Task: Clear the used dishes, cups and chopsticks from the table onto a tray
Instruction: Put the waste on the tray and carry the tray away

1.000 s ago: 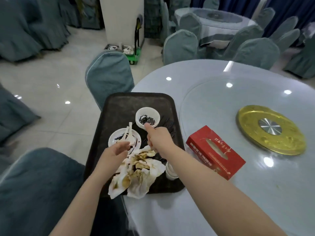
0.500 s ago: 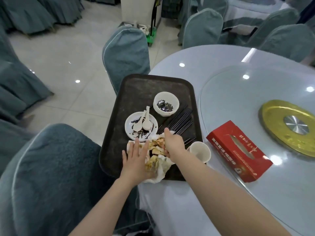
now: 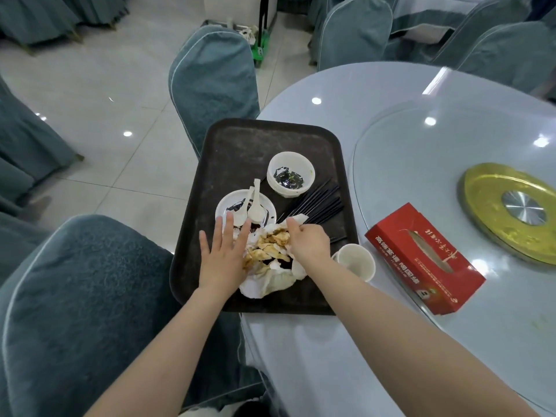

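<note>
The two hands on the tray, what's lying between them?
In the head view, a heap of crumpled white napkins with food scraps lies between the left hand and the right hand, on the tray.

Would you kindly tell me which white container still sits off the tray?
The empty paper cup, on the table beside the red tissue box; the bowl with dark residue sits on the tray.
</note>
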`<state>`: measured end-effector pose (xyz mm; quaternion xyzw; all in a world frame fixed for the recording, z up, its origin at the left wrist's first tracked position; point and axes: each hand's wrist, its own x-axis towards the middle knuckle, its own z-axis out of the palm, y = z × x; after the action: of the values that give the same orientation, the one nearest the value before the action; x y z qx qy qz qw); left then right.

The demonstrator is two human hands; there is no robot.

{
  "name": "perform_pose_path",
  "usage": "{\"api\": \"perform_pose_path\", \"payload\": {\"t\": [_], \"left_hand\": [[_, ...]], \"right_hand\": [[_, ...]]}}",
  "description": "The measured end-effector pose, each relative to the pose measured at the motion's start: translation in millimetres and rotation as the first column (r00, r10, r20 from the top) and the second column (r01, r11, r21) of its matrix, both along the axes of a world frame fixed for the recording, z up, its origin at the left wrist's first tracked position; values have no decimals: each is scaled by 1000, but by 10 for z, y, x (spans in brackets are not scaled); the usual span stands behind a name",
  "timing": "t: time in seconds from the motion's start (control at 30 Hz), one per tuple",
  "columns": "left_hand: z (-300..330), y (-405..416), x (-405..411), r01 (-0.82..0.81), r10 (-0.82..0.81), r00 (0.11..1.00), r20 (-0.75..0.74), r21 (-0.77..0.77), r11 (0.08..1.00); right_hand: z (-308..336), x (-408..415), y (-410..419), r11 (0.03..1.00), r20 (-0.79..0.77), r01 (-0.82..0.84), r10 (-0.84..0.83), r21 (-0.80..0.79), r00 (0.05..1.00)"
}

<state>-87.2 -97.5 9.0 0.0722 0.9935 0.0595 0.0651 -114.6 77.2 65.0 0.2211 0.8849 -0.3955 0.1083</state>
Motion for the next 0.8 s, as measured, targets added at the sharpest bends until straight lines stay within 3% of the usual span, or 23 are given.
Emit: {"api": "perform_pose_path", "payload": {"t": [0.13, 0.27, 0.53, 0.73, 0.8], "left_hand": [[66, -6, -49, 9, -19, 996, 86, 108, 994], [172, -8, -66, 17, -60, 989, 133, 299, 954], [488, 91, -28, -28, -31, 996, 89, 587, 809], [799, 380, -56, -27, -23, 998, 66, 670, 742], [919, 532, -54, -17, -18, 999, 44, 690, 724]], "right_hand": [[52, -96, 37, 995, -32, -18, 21, 102, 999], [93, -229, 107, 993, 44, 5, -10, 118, 999], [301, -346, 261, 995, 44, 90, -91, 44, 995], [611, -166, 530, 998, -21, 61, -61, 10, 998], [695, -69, 658, 995, -98, 73, -80, -74, 992]]}}
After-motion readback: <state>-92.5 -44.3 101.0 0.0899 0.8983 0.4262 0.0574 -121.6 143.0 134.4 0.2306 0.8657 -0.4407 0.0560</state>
